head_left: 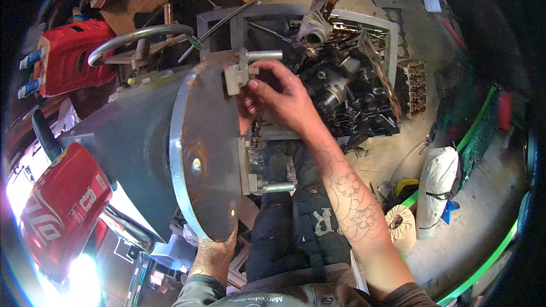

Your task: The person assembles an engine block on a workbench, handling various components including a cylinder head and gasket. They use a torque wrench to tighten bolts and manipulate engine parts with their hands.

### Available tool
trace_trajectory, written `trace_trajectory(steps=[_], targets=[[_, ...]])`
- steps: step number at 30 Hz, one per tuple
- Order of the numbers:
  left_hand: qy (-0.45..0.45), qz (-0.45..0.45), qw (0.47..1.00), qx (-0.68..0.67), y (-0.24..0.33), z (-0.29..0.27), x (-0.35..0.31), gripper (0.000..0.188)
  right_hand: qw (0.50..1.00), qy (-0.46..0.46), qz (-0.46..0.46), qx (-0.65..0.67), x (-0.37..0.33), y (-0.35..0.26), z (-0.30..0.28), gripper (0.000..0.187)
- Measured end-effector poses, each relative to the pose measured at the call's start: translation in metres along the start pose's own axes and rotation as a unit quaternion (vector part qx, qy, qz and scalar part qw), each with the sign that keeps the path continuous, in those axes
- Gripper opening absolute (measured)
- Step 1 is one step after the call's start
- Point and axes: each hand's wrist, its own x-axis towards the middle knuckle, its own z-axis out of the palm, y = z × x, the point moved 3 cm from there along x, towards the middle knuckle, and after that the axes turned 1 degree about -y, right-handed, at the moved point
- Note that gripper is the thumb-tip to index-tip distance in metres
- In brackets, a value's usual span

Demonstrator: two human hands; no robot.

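A large round metal plate, worn and rusty at its rim, stands on edge at the end of a grey metal housing. Near its upper right edge sits a pale metal block with a small nut on its side. The thumb and forefinger of my right hand are closed around that nut. A bare metal rod sticks out just above, and a second rod juts from a lower block. My left hand is behind the plate's bottom edge, with its fingers hidden.
Beyond my right hand, a grey frame surrounds dark, greasy engine parts. A curved metal handle rises at upper left. Red plastic containers lie at the left. A rolled white bag stands at right.
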Motion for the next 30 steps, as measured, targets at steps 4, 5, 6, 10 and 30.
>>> trace_trajectory(steps=[4, 5, 6, 10, 30], targets=[[-0.005, -0.027, 1.0, -0.005, -0.02, -0.022, 0.004, 0.034, 0.994, 0.025, -0.049, -0.098, -0.015, 0.02, -0.02, 0.033], [0.0, -0.024, 1.0, -0.001, -0.015, -0.029, -0.003, 0.034, 0.988, 0.022, -0.063, -0.14, -0.02, 0.024, -0.022, 0.034], [0.004, -0.024, 1.0, 0.0, -0.015, -0.04, -0.011, 0.034, 0.98, 0.019, -0.073, -0.184, -0.026, 0.027, -0.026, 0.034], [0.016, -0.062, 0.998, 0.005, -0.026, -0.094, -0.052, 0.035, 0.93, 0.162, -0.079, -0.321, -0.055, 0.013, -0.097, 0.02], [0.288, -0.2, 0.876, 0.331, -0.146, -0.087, -0.177, 0.027, 0.77, 0.413, 0.156, -0.46, -0.336, 0.083, -0.366, 0.032]])
